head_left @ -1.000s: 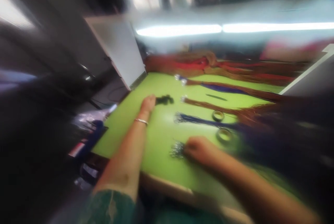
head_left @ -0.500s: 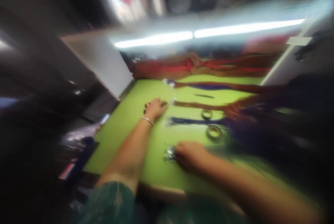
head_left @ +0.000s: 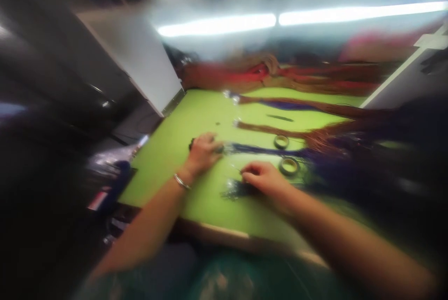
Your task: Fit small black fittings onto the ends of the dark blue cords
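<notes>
My left hand [head_left: 205,150], a bracelet at its wrist, is low over the green tabletop with fingers curled. Small black pieces [head_left: 191,144] show past its edge; blur hides their shape. Its fingertips are near the end of a dark blue wire bundle [head_left: 252,149]. Closer to me, my right hand [head_left: 262,176] pinches a thin wire [head_left: 238,170] between thumb and fingertips. Under that hand lies another wire bundle with shiny metal ends [head_left: 231,190], partly covered by it.
Two tape rolls [head_left: 281,142] [head_left: 289,166] lie right of my hands. Brown wire bundles [head_left: 273,127] stretch across behind, near a thin dark tool [head_left: 280,117]. One black piece [head_left: 217,123] sits alone. A white side panel [head_left: 140,66] stands at left.
My left hand has moved nearer, from beside the brown bundle to the blue bundle's end, leaving a black piece behind. My right hand has lifted off the metal-ended bundle with a wire. The view has shifted.
</notes>
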`<state>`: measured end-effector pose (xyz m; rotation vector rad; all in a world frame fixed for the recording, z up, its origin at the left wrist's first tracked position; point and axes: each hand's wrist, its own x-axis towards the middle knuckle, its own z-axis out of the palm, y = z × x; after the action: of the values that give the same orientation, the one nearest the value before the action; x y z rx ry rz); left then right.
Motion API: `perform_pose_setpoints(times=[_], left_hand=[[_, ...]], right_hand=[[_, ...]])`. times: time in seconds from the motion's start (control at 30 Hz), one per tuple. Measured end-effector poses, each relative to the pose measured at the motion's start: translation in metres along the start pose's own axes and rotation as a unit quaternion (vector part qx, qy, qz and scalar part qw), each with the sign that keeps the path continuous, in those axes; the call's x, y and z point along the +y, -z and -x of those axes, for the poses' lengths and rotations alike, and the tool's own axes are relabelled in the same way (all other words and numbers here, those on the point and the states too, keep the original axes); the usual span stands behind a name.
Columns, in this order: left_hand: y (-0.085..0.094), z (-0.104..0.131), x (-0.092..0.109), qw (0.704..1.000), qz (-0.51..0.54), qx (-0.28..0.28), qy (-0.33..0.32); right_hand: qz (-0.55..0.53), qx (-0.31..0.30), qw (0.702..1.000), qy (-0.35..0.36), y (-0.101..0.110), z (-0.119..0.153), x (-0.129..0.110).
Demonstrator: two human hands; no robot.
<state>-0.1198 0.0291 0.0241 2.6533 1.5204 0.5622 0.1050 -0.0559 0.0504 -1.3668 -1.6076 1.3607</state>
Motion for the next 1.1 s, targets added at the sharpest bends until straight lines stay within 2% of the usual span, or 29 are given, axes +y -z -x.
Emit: perform_pose_setpoints(times=[0.1, 0.2, 0.27, 0.37, 0.4, 0.47, 0.57, 0.7, 0.8, 0.9, 1.1], left_hand=[[-0.002, -0.001, 0.011, 0.998, 0.013, -0.038, -0.039], [-0.002, -0.003, 0.017, 0.997, -0.008, -0.068, -0.021], [0.002, -0.003, 0.016, 0.998, -0.010, -0.051, 0.020], [0.012, -0.001, 0.011, 0.988, 0.067, 0.037, 0.133], [0.016, 0.000, 0.010, 0.972, 0.136, 0.056, 0.181], [0.023, 0.003, 0.012, 0.911, 0.317, 0.038, 0.262], [0.026, 0.007, 0.028, 0.797, 0.535, -0.044, 0.275], [0.018, 0.011, 0.060, 0.687, 0.666, -0.064, 0.284], [0.008, 0.014, 0.073, 0.601, 0.733, -0.099, 0.302], [0.001, 0.017, 0.075, 0.561, 0.761, -0.119, 0.304], [-0.003, 0.020, 0.073, 0.547, 0.771, -0.133, 0.297]], right_hand=[[-0.003, 0.016, 1.000, -0.001, 0.001, -0.001, -0.004], [0.018, 0.026, 0.999, 0.009, 0.002, -0.002, -0.007], [0.019, 0.025, 0.999, 0.014, 0.003, -0.002, -0.008], [-0.001, 0.021, 1.000, 0.005, 0.005, -0.002, -0.008], [-0.008, 0.025, 1.000, 0.000, 0.005, -0.002, -0.007], [-0.010, 0.043, 0.999, 0.003, 0.007, -0.003, -0.005], [0.002, 0.088, 0.996, 0.026, 0.010, -0.004, -0.002], [0.008, 0.117, 0.993, 0.031, 0.012, -0.006, 0.001], [0.025, 0.118, 0.992, 0.044, 0.012, -0.008, 0.003], [0.049, 0.117, 0.990, 0.054, 0.011, -0.010, 0.006], [0.077, 0.115, 0.988, 0.069, 0.008, -0.013, 0.013]])
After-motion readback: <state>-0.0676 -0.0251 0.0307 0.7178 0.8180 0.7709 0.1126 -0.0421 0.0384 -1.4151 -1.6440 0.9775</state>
